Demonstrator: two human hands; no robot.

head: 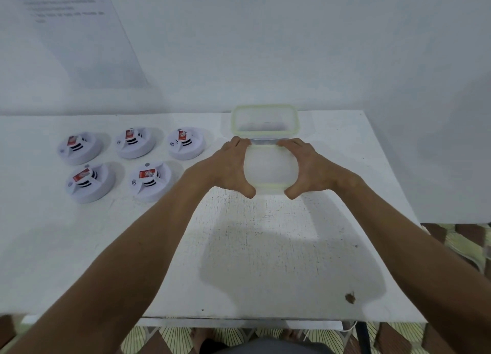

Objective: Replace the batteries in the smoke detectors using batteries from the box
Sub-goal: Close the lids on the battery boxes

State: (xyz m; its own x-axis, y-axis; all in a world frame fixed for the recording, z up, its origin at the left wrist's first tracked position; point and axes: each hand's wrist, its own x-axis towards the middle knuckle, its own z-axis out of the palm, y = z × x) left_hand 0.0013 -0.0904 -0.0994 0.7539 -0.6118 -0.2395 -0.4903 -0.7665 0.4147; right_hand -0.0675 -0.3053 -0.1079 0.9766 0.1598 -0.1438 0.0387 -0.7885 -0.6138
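The white counter (265,247) is carrying five smoke detectors (138,146) at far left. The box (265,125) is lying open just beyond the lid (269,170), which the left hand (233,165) and right hand (305,165) are gripping, fingers (239,141) curled over its far edge.

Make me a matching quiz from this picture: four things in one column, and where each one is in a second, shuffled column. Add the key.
Things
1. smoke detectors
2. lid
3. box
4. sheet of paper

Places
A. on the wall, upper left
B. held between the left hand and right hand
C. on the table, left side, in two rows
D. at the table's far edge, just behind the hands

Pairs: 1-C, 2-B, 3-D, 4-A
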